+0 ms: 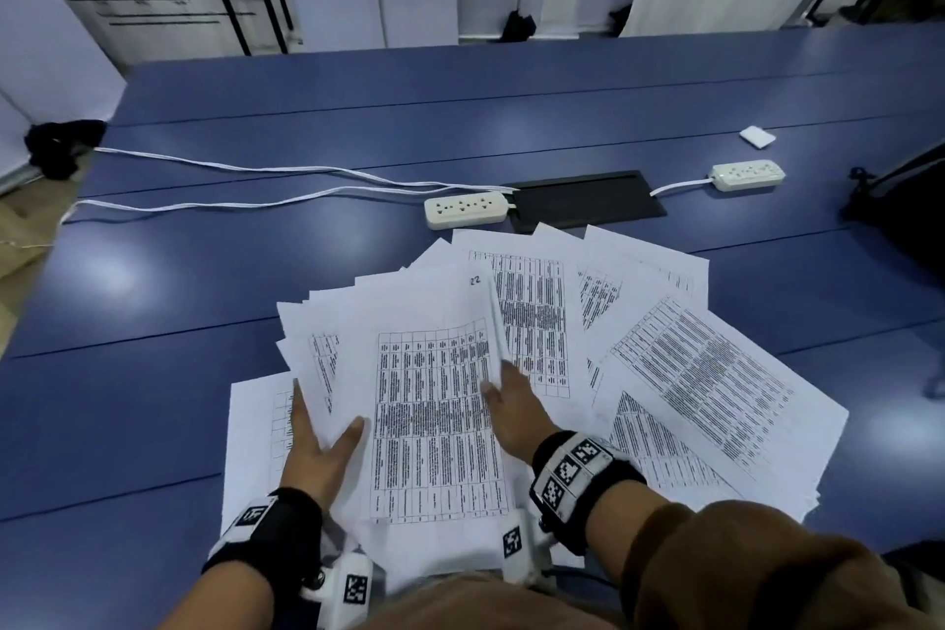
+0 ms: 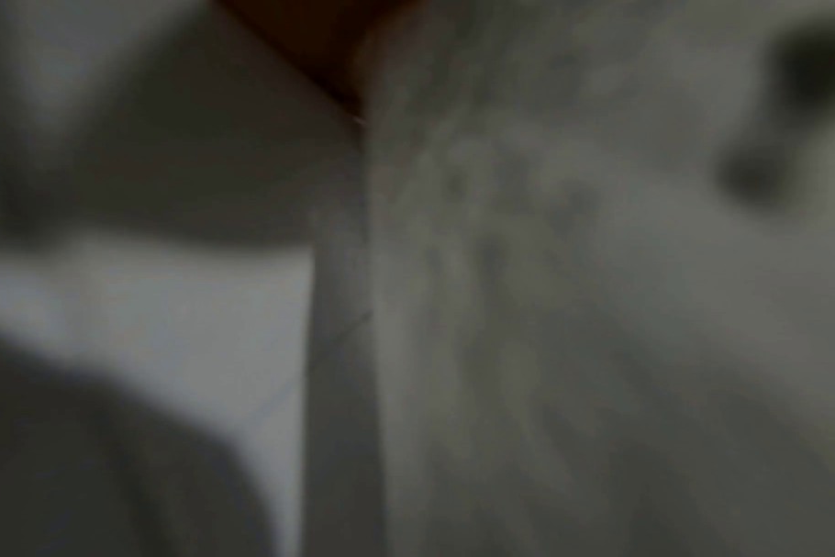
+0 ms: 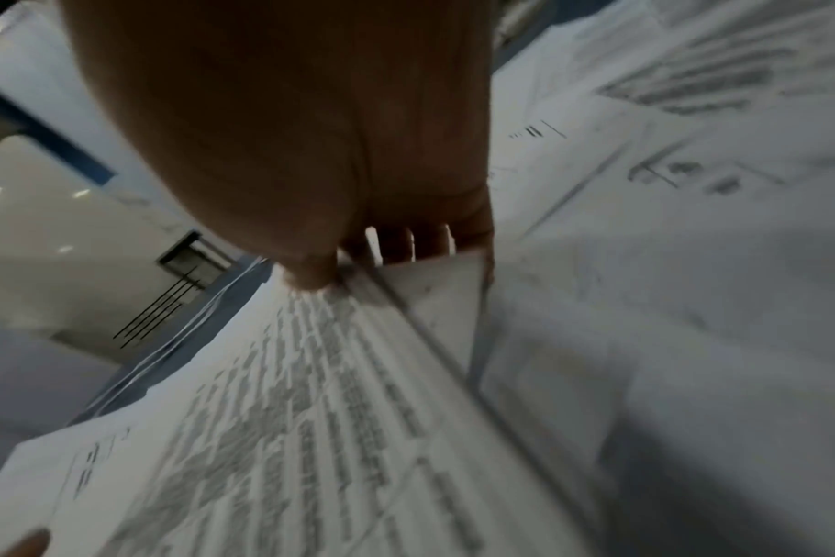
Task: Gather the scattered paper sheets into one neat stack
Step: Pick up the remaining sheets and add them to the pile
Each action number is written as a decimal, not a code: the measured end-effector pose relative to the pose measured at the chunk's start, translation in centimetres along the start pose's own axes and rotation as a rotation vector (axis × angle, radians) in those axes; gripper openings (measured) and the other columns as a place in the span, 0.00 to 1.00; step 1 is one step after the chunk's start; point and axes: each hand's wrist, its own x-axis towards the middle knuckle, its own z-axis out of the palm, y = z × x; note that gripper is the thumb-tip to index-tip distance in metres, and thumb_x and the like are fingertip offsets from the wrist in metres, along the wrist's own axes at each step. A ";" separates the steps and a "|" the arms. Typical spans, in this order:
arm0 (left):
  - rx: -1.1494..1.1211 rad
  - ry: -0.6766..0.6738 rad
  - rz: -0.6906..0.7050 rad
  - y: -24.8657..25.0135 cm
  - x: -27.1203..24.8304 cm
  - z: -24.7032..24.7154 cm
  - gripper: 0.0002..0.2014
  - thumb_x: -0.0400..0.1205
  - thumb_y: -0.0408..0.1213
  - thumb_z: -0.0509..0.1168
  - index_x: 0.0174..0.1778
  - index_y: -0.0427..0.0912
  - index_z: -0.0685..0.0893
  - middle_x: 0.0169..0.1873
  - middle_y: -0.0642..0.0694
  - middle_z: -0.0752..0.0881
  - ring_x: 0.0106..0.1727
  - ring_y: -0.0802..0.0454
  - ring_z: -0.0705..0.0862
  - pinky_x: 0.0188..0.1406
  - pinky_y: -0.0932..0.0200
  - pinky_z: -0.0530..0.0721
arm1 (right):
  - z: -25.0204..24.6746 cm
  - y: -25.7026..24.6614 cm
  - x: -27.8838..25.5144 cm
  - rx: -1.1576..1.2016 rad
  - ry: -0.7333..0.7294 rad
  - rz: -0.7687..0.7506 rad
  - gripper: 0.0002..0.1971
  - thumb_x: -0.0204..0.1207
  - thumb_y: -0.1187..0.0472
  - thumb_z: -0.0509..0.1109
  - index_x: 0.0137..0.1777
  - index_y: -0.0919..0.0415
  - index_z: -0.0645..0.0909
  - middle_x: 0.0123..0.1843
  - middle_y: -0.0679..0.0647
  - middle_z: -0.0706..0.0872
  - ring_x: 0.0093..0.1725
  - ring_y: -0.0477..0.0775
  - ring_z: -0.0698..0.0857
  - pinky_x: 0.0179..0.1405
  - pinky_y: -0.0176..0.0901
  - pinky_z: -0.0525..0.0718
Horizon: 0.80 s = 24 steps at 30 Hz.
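Several printed paper sheets [image 1: 705, 373] lie fanned out on the blue table [image 1: 169, 302]. A bundle of sheets [image 1: 429, 399] is raised off the pile near the table's front edge, tilted toward me. My left hand [image 1: 324, 417] grips its left edge, thumb on top. My right hand [image 1: 503, 389] pinches its right edge. In the right wrist view the right hand [image 3: 339, 271] has its thumb on the bundle [image 3: 286, 414] and its fingers behind it, with loose sheets [image 3: 692, 263] beside. The left wrist view is dark and blurred and shows only a paper edge [image 2: 344, 339].
Behind the papers sit a white power strip [image 1: 466, 211], a black cable hatch [image 1: 588, 200] and a second power strip [image 1: 747, 175]. White cords [image 1: 255, 169] run to the left. A small white object [image 1: 757, 137] lies farther back, and a black bag [image 1: 900, 215] stands at the right edge.
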 end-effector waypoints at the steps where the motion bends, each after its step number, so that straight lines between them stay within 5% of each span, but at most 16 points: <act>1: 0.010 -0.005 -0.008 -0.1 0.1 -0.1 0.49 0.78 0.40 0.72 0.84 0.55 0.42 0.82 0.55 0.58 0.80 0.53 0.61 0.80 0.51 0.58 | 0.0 0.1 0.2 -0.130 -0.076 -0.009 0.29 0.88 0.47 0.49 0.82 0.64 0.55 0.72 0.66 0.69 0.72 0.67 0.74 0.75 0.57 0.71; 3: 0.051 -0.009 -0.027 -0.6 0.4 -0.3 0.52 0.74 0.36 0.76 0.84 0.53 0.44 0.80 0.55 0.59 0.78 0.53 0.63 0.79 0.52 0.59 | -0.8 0.4 0.6 -0.283 -0.147 -0.030 0.34 0.84 0.38 0.50 0.83 0.59 0.56 0.70 0.67 0.69 0.71 0.69 0.74 0.72 0.59 0.73; 5: 0.073 -0.017 -0.032 -1.3 0.9 -0.5 0.49 0.71 0.29 0.78 0.82 0.48 0.53 0.78 0.47 0.68 0.76 0.46 0.69 0.77 0.48 0.65 | -2.4 1.0 1.1 -0.288 -0.068 -0.016 0.38 0.80 0.34 0.54 0.83 0.56 0.59 0.72 0.66 0.69 0.73 0.67 0.72 0.73 0.61 0.73; 9: 0.058 -0.038 -0.075 -1.9 1.2 -0.6 0.40 0.73 0.26 0.75 0.78 0.37 0.61 0.73 0.38 0.75 0.73 0.40 0.74 0.73 0.49 0.68 | -7.7 4.9 1.2 -0.427 0.347 0.196 0.33 0.78 0.52 0.69 0.79 0.57 0.61 0.74 0.64 0.69 0.72 0.65 0.71 0.67 0.59 0.75; 14: 0.026 -0.031 -0.091 -1.7 0.9 -0.5 0.32 0.76 0.25 0.72 0.74 0.35 0.65 0.67 0.40 0.78 0.68 0.39 0.76 0.72 0.43 0.69 | -12.0 12.5 -0.6 -0.516 0.222 0.508 0.54 0.68 0.23 0.62 0.85 0.49 0.40 0.87 0.64 0.42 0.83 0.76 0.48 0.76 0.77 0.56; 18: 0.014 0.012 -0.101 -1.6 0.6 0.3 0.28 0.79 0.30 0.70 0.73 0.35 0.65 0.69 0.38 0.76 0.70 0.37 0.74 0.72 0.41 0.69 | -11.2 14.3 -1.4 -0.662 0.300 0.401 0.36 0.83 0.36 0.51 0.85 0.52 0.46 0.85 0.69 0.51 0.81 0.80 0.57 0.75 0.70 0.69; 21: -0.012 0.023 -0.093 -0.9 -0.1 0.8 0.28 0.79 0.28 0.69 0.73 0.33 0.65 0.65 0.38 0.76 0.65 0.40 0.75 0.70 0.44 0.69 | -11.1 14.2 -1.4 -0.799 0.282 0.370 0.30 0.87 0.51 0.52 0.85 0.56 0.47 0.84 0.71 0.57 0.77 0.78 0.66 0.67 0.64 0.80; 24: -0.055 0.012 -0.128 -1.0 0.0 1.0 0.28 0.79 0.28 0.69 0.73 0.35 0.65 0.65 0.39 0.77 0.62 0.41 0.75 0.70 0.38 0.72 | -12.5 14.3 -1.6 -0.773 0.333 0.333 0.28 0.85 0.45 0.54 0.81 0.54 0.58 0.76 0.64 0.71 0.70 0.67 0.74 0.59 0.60 0.83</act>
